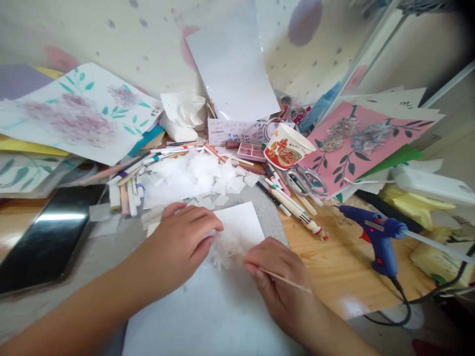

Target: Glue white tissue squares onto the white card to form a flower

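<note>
My right hand point(278, 274) grips a thin wooden stick point(287, 280), its back end poking out toward the lower right. The stick's front end is hidden by my fingers. Next to those fingertips a fluffy whitish-grey paper tuft point(226, 249) rests on a white sheet point(243, 217); it looks blurred. My left hand point(185, 237) is at the tuft's left side, thumb and fingers bent toward each other in a pinch. What lies between them is too small and pale to name. Beyond both hands sits a heap of small white paper squares point(181, 173).
A blue glue gun point(374, 230) stands on the wooden table at right, its cord trailing down. Scissors point(302, 180), a paper cup point(287, 146) and several pens point(289, 198) lie behind. At left are a black phone point(52, 237) and a flower picture point(81, 109); a pink one point(363, 143) leans right.
</note>
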The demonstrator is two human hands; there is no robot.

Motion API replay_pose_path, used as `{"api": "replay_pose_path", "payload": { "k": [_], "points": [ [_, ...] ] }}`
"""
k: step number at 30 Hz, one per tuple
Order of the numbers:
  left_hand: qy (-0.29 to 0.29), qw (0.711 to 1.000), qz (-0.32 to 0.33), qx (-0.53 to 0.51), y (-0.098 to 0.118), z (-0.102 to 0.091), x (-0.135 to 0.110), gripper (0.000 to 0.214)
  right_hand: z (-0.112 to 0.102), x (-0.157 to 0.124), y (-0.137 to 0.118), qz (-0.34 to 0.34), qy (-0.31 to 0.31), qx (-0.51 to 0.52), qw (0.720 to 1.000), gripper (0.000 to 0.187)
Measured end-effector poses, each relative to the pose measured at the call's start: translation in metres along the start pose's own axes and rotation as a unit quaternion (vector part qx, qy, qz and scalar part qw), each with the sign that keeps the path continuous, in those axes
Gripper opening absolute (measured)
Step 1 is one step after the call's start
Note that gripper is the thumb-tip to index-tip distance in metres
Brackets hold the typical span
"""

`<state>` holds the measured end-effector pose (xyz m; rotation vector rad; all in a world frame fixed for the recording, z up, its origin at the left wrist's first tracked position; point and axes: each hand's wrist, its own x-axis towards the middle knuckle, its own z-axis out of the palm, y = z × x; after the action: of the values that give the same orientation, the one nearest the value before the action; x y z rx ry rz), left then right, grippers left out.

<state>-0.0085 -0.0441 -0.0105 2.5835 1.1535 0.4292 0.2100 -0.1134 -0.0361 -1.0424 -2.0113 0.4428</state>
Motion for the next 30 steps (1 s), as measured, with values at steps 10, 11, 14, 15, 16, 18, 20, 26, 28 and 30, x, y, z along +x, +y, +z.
{"api": "replay_pose_path", "payload": {
  "k": [10, 11, 14, 15, 16, 18, 20, 26, 28, 30],
  "points": [
    [-0.028, 0.999, -0.023, -0.031, -0.003, 0.004, 0.002, 0.035, 0.003, -0.002, 0.0, 0.006, -0.002, -0.022, 1.0, 0.015],
    [-0.023, 0.999, -0.026, -0.031, -0.005, 0.004, 0.003, 0.035, 0.004, -0.003, 0.001, 0.004, 0.001, -0.022, 1.0, 0.015],
    [0.006, 0.998, -0.05, -0.031, -0.009, 0.001, 0.007, 0.036, 0.007, -0.005, 0.002, 0.008, -0.001, -0.023, 1.0, 0.018],
    [0.02, 0.997, -0.062, -0.034, -0.01, -0.002, 0.008, 0.036, 0.007, -0.005, 0.002, 0.011, -0.005, -0.023, 1.0, 0.02],
    [0.036, 0.996, -0.074, -0.038, -0.01, -0.005, 0.007, 0.036, 0.007, -0.005, 0.002, 0.013, -0.008, -0.023, 1.0, 0.022],
    [0.075, 0.992, -0.087, -0.046, -0.007, -0.014, 0.002, 0.035, 0.008, -0.006, 0.001, 0.012, -0.012, -0.024, 1.0, 0.025],
    [0.121, 0.988, -0.084, -0.039, -0.004, -0.022, -0.012, 0.032, 0.008, -0.006, 0.001, 0.008, -0.01, -0.022, 1.0, 0.027],
    [0.216, 0.974, -0.069, 0.022, -0.006, -0.012, -0.089, 0.022, 0.008, -0.005, 0.007, 0.06, 0.026, 0.011, 0.998, 0.032],
    [0.201, 0.978, -0.042, 0.043, -0.007, 0.001, -0.112, 0.02, 0.007, -0.005, 0.01, 0.097, 0.059, 0.032, 0.993, 0.035],
    [0.224, 0.972, -0.055, 0.033, -0.005, 0.016, -0.13, 0.018, 0.008, -0.006, 0.013, 0.127, 0.086, 0.053, 0.987, 0.036]
  ]
}}
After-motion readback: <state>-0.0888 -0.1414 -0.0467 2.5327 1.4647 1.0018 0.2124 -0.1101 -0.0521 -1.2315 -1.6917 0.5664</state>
